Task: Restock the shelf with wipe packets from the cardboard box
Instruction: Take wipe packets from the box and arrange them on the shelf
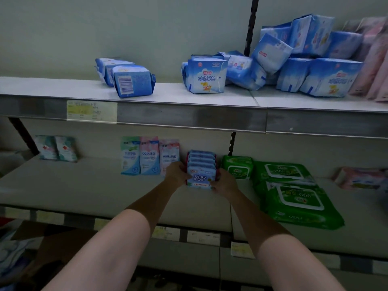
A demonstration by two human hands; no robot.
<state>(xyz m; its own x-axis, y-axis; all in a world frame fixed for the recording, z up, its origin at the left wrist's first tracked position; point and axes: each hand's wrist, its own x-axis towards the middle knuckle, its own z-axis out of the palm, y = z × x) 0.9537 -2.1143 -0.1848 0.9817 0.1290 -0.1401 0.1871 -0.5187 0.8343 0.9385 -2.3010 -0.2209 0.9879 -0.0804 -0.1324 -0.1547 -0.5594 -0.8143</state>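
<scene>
Both hands clasp a row of small blue plastic wipe packets (201, 168) from either side: the left hand (176, 172) presses its fingers round the row's left flank, the right hand (223, 181) curls round its right flank, so the row is squeezed between them just below the middle of the frame. The row stands on the pale lower shelf board (84, 185), its long axis running from the hands back toward the rear wall, front packet facing the camera. Both hands look equally near, and the row seems nearly seated, so what remains is likely a short push backward.

Just left of the row stand three upright pastel packets (149, 155); just right lies a green wipe pack (237, 166), with larger flat green packs (294, 192) beyond. These neighbours hem in the slot on both sides. At lower left, a brown cardboard box (52, 244) shows dimly. The upper shelf (168, 93) carries blue packs.
</scene>
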